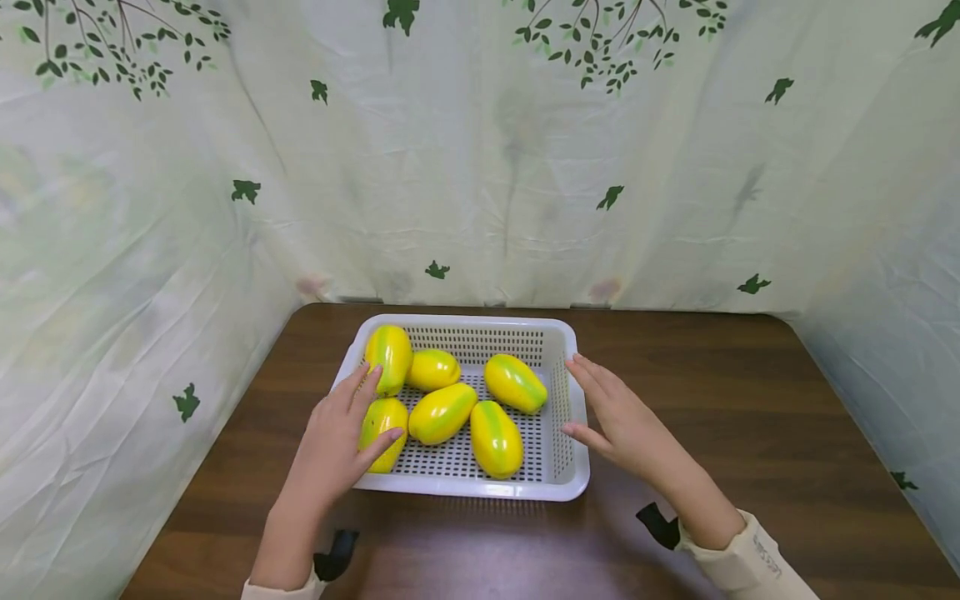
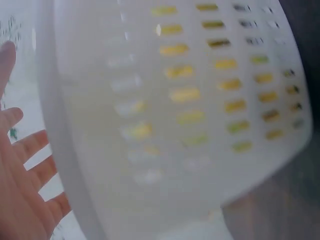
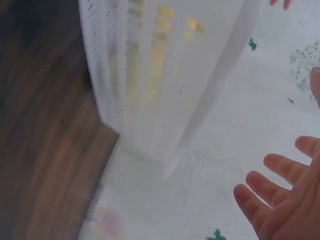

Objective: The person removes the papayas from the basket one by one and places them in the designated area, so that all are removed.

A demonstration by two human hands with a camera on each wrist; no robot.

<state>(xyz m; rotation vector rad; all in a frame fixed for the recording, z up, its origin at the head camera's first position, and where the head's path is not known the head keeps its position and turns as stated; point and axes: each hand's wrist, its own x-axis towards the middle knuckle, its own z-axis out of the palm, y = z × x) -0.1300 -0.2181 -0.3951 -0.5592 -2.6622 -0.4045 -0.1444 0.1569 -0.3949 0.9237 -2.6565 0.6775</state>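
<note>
Both my hands are spread flat — left hand [image 1: 337, 437] and right hand [image 1: 618, 417] flank the basket [image 1: 555, 479], holding nothing; stiff, light plastic — I'd grip the side rims.

Soft, even light filled the head view, sharp at centre, bowed at its edges. Faint shadows lay beneath the basket [image 1: 487, 492] on the tabletop [image 1: 750, 433]. Both wrist views were motion-blurred and washed-out.

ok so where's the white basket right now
In the head view the white basket sits mid-table on the dark wooden table, between the left hand and right hand, holding six yellow-green fruits.
</note>
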